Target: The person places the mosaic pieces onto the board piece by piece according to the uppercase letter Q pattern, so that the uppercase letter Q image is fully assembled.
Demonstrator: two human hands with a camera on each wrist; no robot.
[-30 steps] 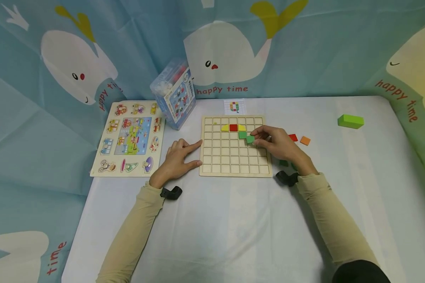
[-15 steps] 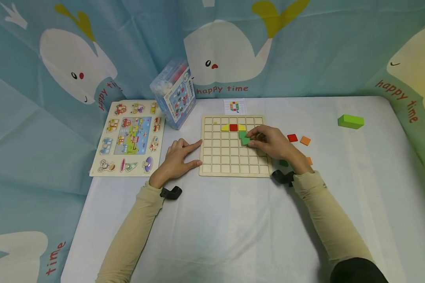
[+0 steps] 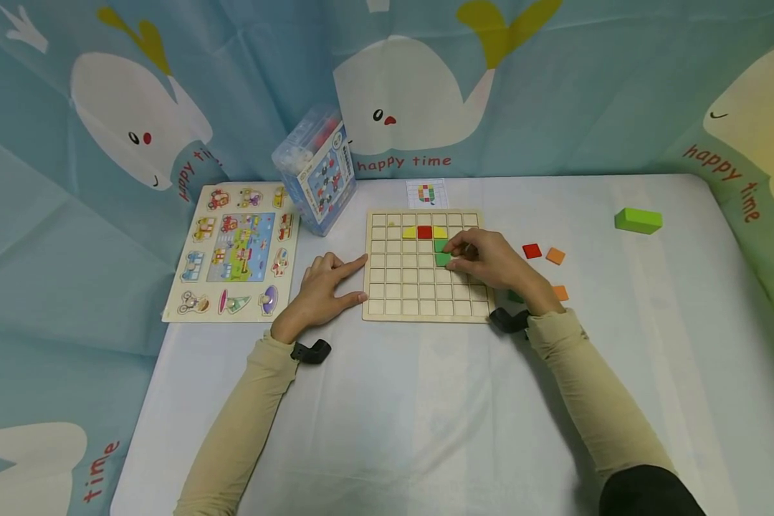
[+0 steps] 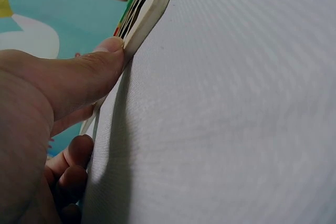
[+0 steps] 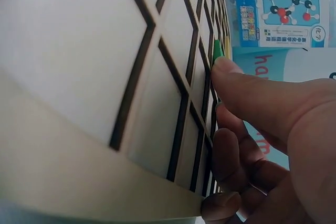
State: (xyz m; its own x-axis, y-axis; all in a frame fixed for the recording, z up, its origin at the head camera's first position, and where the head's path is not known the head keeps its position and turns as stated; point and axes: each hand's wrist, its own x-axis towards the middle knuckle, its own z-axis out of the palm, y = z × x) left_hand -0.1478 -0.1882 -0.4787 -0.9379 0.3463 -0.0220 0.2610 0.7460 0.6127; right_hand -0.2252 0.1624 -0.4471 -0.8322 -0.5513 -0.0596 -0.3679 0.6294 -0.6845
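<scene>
**Green tile pinched at the wooden grid**

The green tile (image 3: 441,260) is flat, smooth and about square, its edges running with the grid lines, just off centre toward two o'clock on my pale, ridged wooden board (image 3: 400,290). I cannot tell whether it sits fully down. My right hand (image 3: 486,258) has thumb and fingertip clamped on it. A second green tile (image 3: 441,246) lies at its twelve; a red tile (image 3: 425,232) at eleven. My left hand (image 3: 323,292) touches the board's nine-o'clock edge, thumb and index spread apart. White cloth (image 3: 387,416) covers the table; blue whale-print fabric (image 3: 264,57) hangs at twelve.
</scene>
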